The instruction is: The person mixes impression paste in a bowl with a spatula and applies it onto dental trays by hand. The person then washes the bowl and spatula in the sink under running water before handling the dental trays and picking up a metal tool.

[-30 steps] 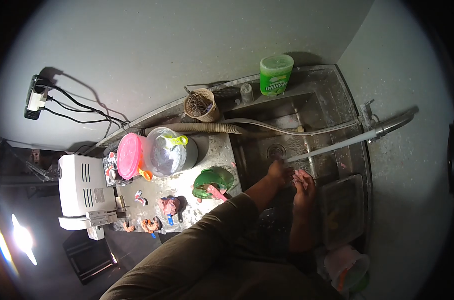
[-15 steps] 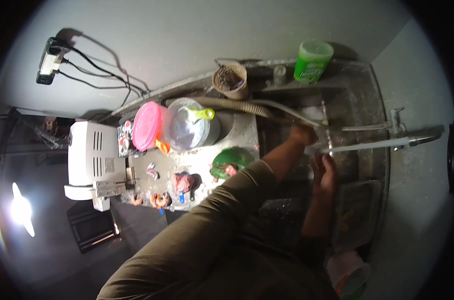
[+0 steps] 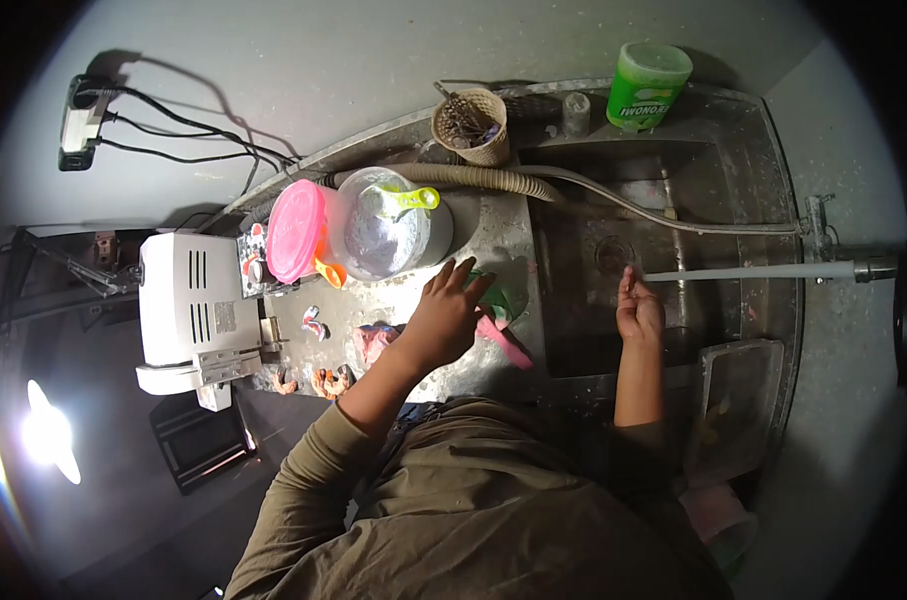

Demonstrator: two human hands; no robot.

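My left hand (image 3: 449,318), fingers spread, hovers over the worktop at the green bowl (image 3: 496,298) and partly hides it. Beside it lies a pink tool (image 3: 506,343). Over the sink (image 3: 574,340), my right hand (image 3: 642,308) has its fingers drawn together near the end of the water stream (image 3: 744,271); whether it holds something small cannot be made out. The water runs from the tap (image 3: 874,268) at the right. Left of my left hand sits a pink lump (image 3: 374,342).
A pink-lidded tub (image 3: 299,232), a clear tub (image 3: 384,235) with a yellow-green scoop (image 3: 418,198), and a white machine (image 3: 189,305) stand leftward. A brush cup (image 3: 471,127) and green container (image 3: 648,88) line the back. A clear box (image 3: 739,405) sits right of the sink.
My left hand has left the sink and moved left to the green bowl, its fingers now spread. My right hand has stayed by the water, fingers now drawn together. The view has shifted.
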